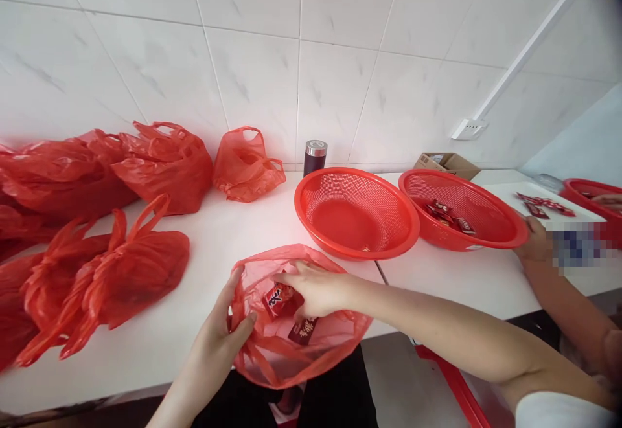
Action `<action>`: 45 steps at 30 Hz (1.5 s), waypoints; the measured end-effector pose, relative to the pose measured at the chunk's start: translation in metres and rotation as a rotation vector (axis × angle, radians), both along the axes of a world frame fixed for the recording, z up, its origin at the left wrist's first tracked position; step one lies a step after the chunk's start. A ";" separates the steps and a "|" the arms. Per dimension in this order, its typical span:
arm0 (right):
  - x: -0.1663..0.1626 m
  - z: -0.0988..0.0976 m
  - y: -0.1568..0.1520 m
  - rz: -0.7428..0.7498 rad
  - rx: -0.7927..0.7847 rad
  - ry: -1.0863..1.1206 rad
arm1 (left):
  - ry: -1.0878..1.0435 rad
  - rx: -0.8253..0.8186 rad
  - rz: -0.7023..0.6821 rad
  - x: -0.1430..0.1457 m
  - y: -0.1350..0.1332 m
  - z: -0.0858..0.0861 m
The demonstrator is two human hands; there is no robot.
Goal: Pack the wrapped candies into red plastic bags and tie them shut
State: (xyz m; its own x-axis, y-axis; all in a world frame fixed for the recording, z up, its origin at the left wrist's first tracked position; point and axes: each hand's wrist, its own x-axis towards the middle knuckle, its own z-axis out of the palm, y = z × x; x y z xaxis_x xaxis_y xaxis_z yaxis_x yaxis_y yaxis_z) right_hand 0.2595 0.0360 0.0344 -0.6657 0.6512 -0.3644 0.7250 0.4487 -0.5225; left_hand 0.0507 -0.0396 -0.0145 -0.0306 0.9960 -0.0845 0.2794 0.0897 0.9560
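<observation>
Left of the open bag [337,344], tied bags [150,272] sit on the surface [208,240]. The left hand [221,340] grips the open bag's left rim. Inside lies a red packet [276,300], by the fingers of the right hand [318,289]; I can't tell whether it's gripped. Beyond the open bag, rightward, is a basket [381,204]; farther right, a co-worker's hand [533,240] is at a second basket [454,241].

packing workroom, shown by tied red bags [150,272], baskets [347,211] and white tables [214,237]
</observation>
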 end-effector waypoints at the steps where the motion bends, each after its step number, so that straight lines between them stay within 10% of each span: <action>1: 0.005 0.009 0.004 0.035 -0.013 0.053 | 0.013 0.009 -0.009 -0.003 0.000 0.000; 6: 0.048 0.054 0.051 -0.177 0.079 0.193 | 0.125 0.135 0.014 -0.008 -0.003 0.003; 11: 0.096 0.024 0.090 -0.405 0.128 -0.428 | -0.031 0.043 0.106 -0.002 -0.018 0.004; 18: 0.100 0.015 0.091 -0.370 0.127 -0.317 | -0.147 -0.033 0.188 0.004 -0.036 0.010; 26: 0.037 0.054 0.011 -0.031 0.227 0.277 | -0.133 -0.114 0.112 -0.006 -0.035 0.012; 37: 0.044 -0.002 -0.046 0.113 0.284 -0.754 | -0.336 -0.129 0.116 -0.034 -0.037 0.040; 41: 0.061 0.029 -0.042 0.085 0.186 -0.441 | -0.403 -0.036 0.146 -0.027 -0.033 0.054; 45: 0.076 0.100 -0.037 -0.202 0.292 0.355 | -0.530 0.207 0.344 -0.033 -0.027 0.080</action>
